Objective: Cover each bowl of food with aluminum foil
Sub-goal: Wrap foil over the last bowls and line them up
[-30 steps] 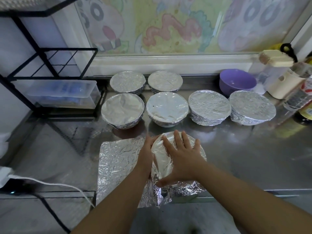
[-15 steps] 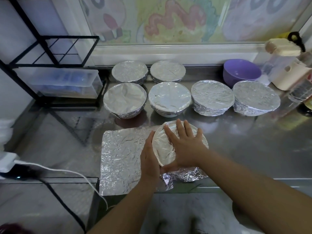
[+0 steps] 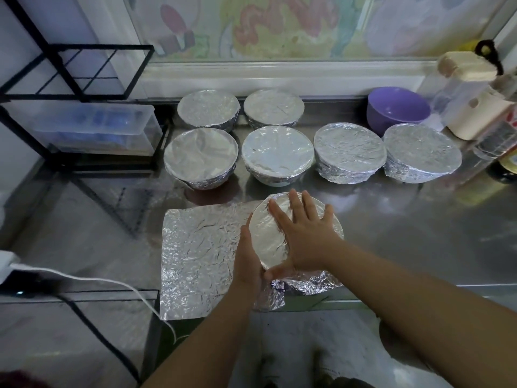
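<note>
A bowl (image 3: 264,239) under a sheet of aluminum foil (image 3: 198,256) stands near the counter's front edge. My right hand (image 3: 303,233) lies flat on the foil over the bowl's top, fingers spread. My left hand (image 3: 247,259) presses the foil against the bowl's left side with straight fingers. The rest of the sheet lies flat on the counter to the left. Behind stand several foil-covered bowls: two at the back (image 3: 208,110) (image 3: 273,107) and a row in front of them (image 3: 200,158) (image 3: 277,154) (image 3: 349,151) (image 3: 421,155).
An uncovered purple bowl (image 3: 397,110) sits at the back right beside a cream-lidded container (image 3: 472,107) and bottles. A black wire rack (image 3: 70,88) with a clear plastic box (image 3: 89,127) stands at the left. A white cable (image 3: 84,281) crosses the lower left. The steel counter (image 3: 405,233) ends just below the bowl.
My left hand slid from the bowl's near-top rim down along its left side, pressing the foil in. My right hand stays flat on top. The view shifted slightly.
</note>
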Demonstrator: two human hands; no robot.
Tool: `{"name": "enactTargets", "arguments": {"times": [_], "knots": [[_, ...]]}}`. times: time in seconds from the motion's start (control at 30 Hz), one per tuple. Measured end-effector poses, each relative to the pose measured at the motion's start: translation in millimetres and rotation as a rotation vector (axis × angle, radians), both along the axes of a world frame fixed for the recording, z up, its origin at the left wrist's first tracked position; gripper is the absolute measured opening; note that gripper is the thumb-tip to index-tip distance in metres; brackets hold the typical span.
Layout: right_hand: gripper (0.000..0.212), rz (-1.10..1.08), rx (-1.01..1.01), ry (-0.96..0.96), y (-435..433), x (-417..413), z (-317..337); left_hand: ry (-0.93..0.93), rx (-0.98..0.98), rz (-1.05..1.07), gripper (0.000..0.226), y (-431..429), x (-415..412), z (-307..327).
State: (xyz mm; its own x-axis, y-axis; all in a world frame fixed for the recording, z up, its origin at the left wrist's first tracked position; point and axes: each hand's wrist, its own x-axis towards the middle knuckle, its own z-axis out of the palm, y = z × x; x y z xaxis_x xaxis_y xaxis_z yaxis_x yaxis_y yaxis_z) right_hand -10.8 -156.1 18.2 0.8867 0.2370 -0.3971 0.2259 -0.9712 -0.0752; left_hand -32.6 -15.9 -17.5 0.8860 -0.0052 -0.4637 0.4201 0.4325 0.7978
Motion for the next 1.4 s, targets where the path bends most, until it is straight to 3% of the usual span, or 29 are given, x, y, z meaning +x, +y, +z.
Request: {"name": "enactTargets", "arguments": {"times": [0.07,0.13,0.2,0.3,0.37,0.4,0.5,0.6,0.77,0.87,1.07,1.2,1.3,1.4], "knots": [[0.151,-0.008,0.022,-0.017,-3.2,-1.9,5.7,-0.131,0.308,-0.097,0.046,14.2,7.3,-3.9],[0.147,-0.041,0.057,-0.091,-4.5,-10.5,13.2,-0.293,0.699,-0.05,0.045,24.5,16.7,-1.3],[0.136,-0.132,0.166,-0.241,2.6,-25.7,14.6,-0.523,0.86,-0.037,0.047,29.1,26.1,9.7],[0.107,-0.354,0.418,-0.411,24.6,-46.7,5.1,-0.782,1.212,-0.301,0.049,19.7,42.2,11.1],[0.095,-0.498,0.512,-0.49,29.9,-53.1,-8.3,-0.848,1.466,-0.514,0.056,12.3,44.9,4.1],[0.09,-0.56,0.542,-0.536,29.3,-54.7,-14.4,-0.841,1.503,-0.584,0.06,10.2,43.5,4.9],[0.078,-0.72,0.665,-0.634,27.6,-56.3,-24.8,-0.788,1.477,-0.643,0.068,9.0,42.6,4.1],[0.062,-0.902,0.797,-0.67,25.9,-55.2,-31.5,-0.768,1.472,-0.657,0.058,8.7,42.8,8.0],[0.047,-1.183,1.15,-0.617,17.5,-55.6,-42.4,-0.731,1.449,-0.672,0.058,7.0,40.1,9.4],[0.04,-1.343,1.278,-0.566,17.9,-55.6,-40.5,-0.734,1.435,-0.662,0.069,5.7,38.9,10.8],[0.031,-1.447,1.436,-0.477,14.5,-54.3,-37.2,-0.721,1.43,-0.654,0.075,4.4,36.9,11.3],[0.043,-1.325,1.394,-0.293,-3.6,-56.8,-42.6,-0.73,1.438,-0.69,0.067,7.4,38.8,8.5],[0.063,-1.101,1.118,-0.44,-32.8,-46.2,-27.4,-0.819,1.453,-0.618,0.064,10.8,43.0,12.3],[0.062,-0.705,0.936,-0.475,-45.4,-13.8,1.8,-1.021,1.447,-0.46,0.054,20.5,31.9,20.0]]}}
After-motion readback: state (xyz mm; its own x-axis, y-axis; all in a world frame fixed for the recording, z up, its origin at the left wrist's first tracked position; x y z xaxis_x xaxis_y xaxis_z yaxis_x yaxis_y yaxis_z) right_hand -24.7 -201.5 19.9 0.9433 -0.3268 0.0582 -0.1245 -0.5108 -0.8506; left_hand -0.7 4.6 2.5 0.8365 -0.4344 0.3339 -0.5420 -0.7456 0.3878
